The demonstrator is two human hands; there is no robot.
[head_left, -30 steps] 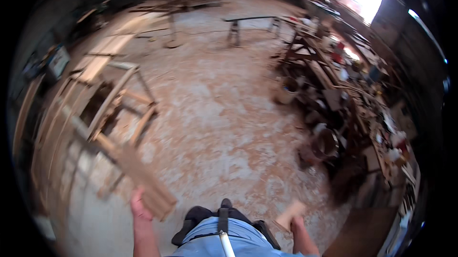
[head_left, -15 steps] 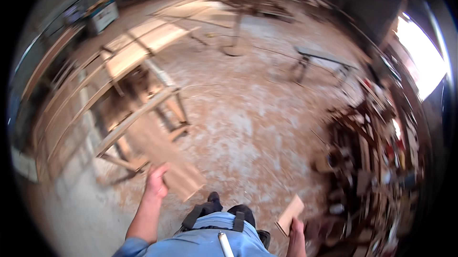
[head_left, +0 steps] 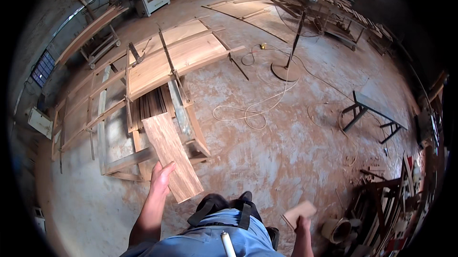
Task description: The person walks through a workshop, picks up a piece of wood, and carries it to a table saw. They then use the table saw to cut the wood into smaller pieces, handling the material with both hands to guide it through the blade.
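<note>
- Since the earlier frames the view is swinging left and the wooden frame rack (head_left: 157,109) is coming closer, with the long plank (head_left: 169,154) now reaching out over its near end.
- The left hand (head_left: 161,177) is gripping that plank, fingers (head_left: 168,167) wrapped on its near left edge, the board slanting up and away toward the rack.
- The right hand (head_left: 301,223) is clenching a short wood block (head_left: 298,213), held low beside the person's hip.
- Beyond the plank, wide boards (head_left: 176,54) are lying across the rack; a pale cable (head_left: 257,107) is looping over the dusty floor (head_left: 286,152) toward a fan stand (head_left: 288,61).
- Risk, as I judge it: the plank is being held one-handed near its end, so its far weight could twist it loose or knock it against the rack's rails.
- The loose cable and the scraps at the right could catch a foot.
</note>
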